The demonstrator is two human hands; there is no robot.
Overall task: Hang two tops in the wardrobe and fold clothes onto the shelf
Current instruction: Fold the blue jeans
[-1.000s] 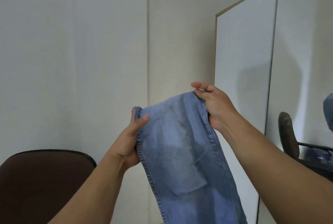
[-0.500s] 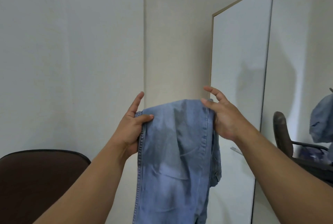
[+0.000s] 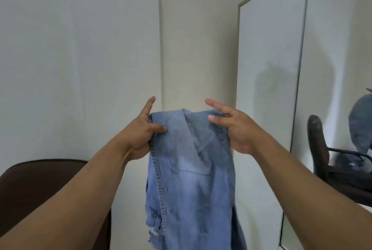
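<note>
Blue denim fills the middle of the view: a pair of jeans (image 3: 189, 169) held up in the air in front of a pale wall (image 3: 80, 58), the cloth doubled over at the top and hanging straight down toward six o'clock, a stitched seam running along its nine o'clock edge. The left hand (image 3: 138, 135) pinches the top corner at the nine o'clock side between thumb and curled fingers, with the index finger sticking straight up. The right hand (image 3: 235, 127) grasps the top corner at the three o'clock side, thumb pressed on the front of the cloth and the index finger stretched out toward ten o'clock. No brand tag, label or writing can be read on the denim. At three o'clock stands a mirror (image 3: 267, 88) with a thin pale frame; reflected in it at four o'clock is a dark armchair (image 3: 330, 161) with blue cloth draped on it. At eight o'clock the rounded back of a dark brown chair (image 3: 40, 189) shows.
</note>
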